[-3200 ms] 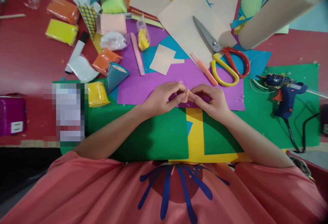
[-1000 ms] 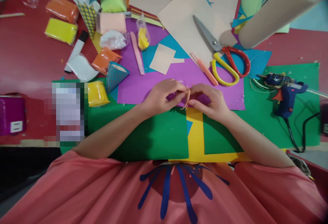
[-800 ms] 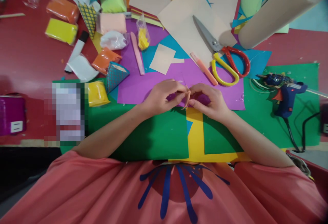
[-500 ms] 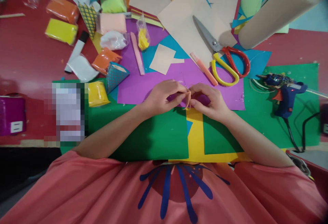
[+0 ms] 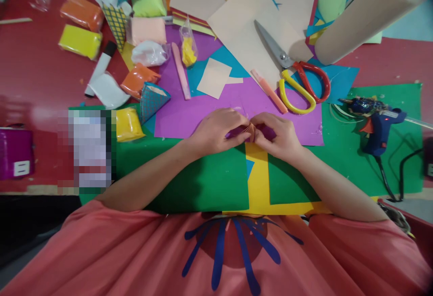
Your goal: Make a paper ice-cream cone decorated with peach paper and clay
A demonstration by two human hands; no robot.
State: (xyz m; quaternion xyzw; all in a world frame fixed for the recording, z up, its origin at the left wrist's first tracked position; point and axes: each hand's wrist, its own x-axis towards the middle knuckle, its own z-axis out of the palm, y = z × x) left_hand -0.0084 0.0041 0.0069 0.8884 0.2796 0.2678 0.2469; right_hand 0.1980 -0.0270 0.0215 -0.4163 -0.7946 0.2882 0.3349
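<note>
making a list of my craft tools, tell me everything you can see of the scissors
The scissors have metal-looking gray blades, closed or nearly so, joined at a round pivot. One handle loop is red, the other yellow; both look smooth and glossy. They lie flat and slanted, tip toward the upper left, blades over a beige sheet, handles over blue paper and a purple sheet. Neither the left hand nor the right hand touches them.
</note>
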